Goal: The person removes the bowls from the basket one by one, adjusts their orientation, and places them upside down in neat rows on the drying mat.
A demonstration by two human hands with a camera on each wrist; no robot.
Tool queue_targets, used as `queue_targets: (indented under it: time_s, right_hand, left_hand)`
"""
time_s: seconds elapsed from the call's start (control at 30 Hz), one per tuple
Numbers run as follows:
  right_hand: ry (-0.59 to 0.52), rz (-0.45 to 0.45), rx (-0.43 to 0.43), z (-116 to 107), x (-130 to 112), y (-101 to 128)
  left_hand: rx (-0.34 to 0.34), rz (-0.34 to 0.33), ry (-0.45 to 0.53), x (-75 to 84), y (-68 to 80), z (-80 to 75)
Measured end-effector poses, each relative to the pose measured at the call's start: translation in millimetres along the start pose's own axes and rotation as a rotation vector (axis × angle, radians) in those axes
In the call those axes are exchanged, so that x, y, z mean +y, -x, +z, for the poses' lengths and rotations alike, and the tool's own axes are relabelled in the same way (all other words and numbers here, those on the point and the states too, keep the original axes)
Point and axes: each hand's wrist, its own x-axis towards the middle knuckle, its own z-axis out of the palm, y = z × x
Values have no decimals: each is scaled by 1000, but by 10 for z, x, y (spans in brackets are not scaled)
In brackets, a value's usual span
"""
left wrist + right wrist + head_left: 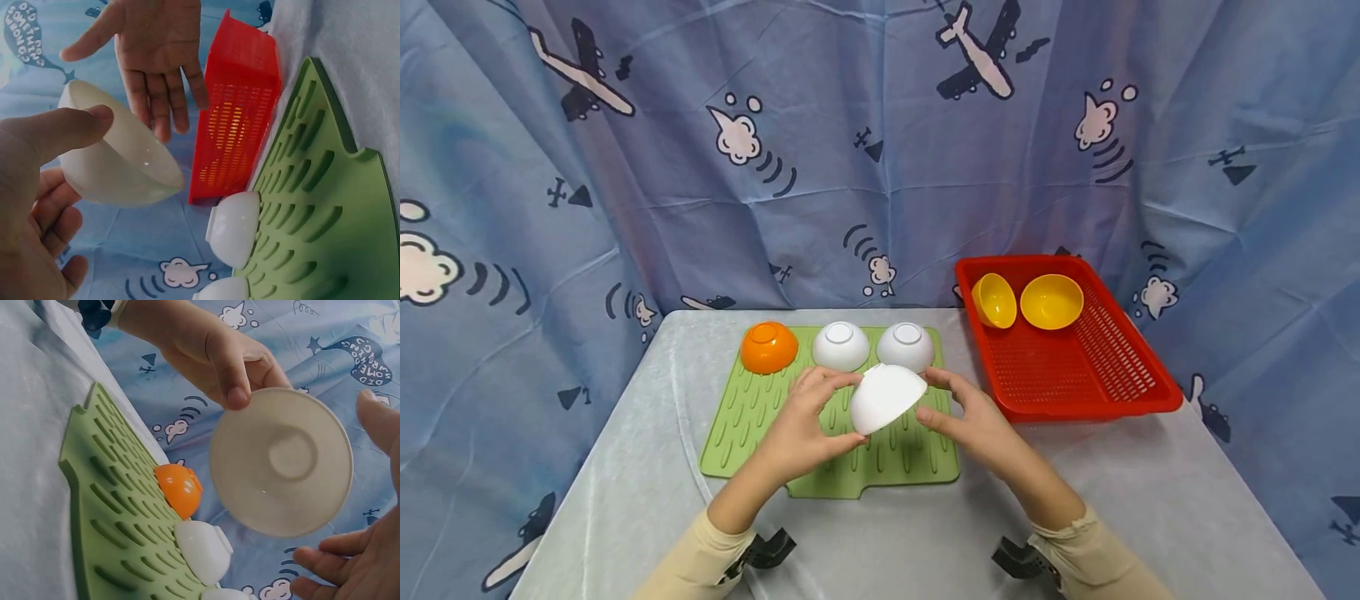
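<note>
Left hand [808, 425] pinches a tilted white bowl [887, 398] above a green mat [737, 442], thumb over the rim, presumably to steady it; its other fingers are partly hidden in the right-wrist view. Right hand [973, 421], spread and empty, lies just beside the bowl. On the mat, two inverted white bowls [841, 348] and an orange bowl [769, 347] rest mouth-down, likely for stability. Rightward, a red basket [1075, 412] contains two yellow bowls [1052, 302], masked by its lattice in the left-wrist view.

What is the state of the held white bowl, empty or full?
Empty: in the right wrist view, the held white bowl shows a bare inside.
</note>
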Motion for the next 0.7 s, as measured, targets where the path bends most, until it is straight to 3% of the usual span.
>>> queue_targets:
  time_s: [0.17,0.3,0.4,0.5,0.7]
  right_hand:
    - [-3,46,-12,41,-10,-10]
    - [23,33,-20,43,10,-20]
    - [39,2,-20,38,32,-32]
    - [4,-27,-14,31,45,-39]
    - [-113,-65,11,46,46,-38]
  left_hand:
    - [-2,110,-76,12,-8,13]
    - [-6,200,-139,22,-11,14]
    - [-10,231,-128,22,-16,3]
    - [-13,166,-26,8,-20,-18]
    - [-37,-114,186,-50,-31,-65]
